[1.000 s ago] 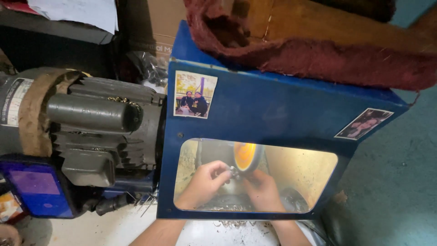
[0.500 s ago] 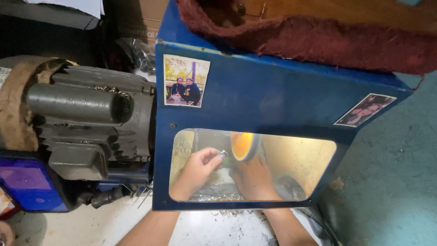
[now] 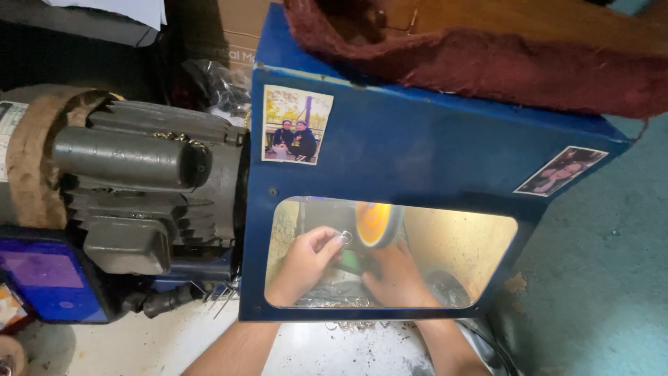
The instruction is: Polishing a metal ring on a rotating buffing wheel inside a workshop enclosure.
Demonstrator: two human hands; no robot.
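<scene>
A small silvery metal ring [image 3: 346, 237] is pinched at the fingertips of the left hand [image 3: 306, 261], held on edge so its round opening shows, just beside the left face of the polishing wheel [image 3: 376, 224]. The wheel is a glowing orange-yellow disc standing upright inside the lit opening of the blue hood [image 3: 417, 150]. A green block [image 3: 352, 262] lies under the right hand [image 3: 396, 275], just below the wheel.

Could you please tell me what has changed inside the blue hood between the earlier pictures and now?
The left hand has brought the small metal ring rightward, closer to the orange polishing wheel; it kept hold of the ring throughout. The right hand stays low beneath the wheel, on something green I cannot make out. The blue hood, grey motor and both stuck-on photos are unchanged; only the camera shifted.
</scene>
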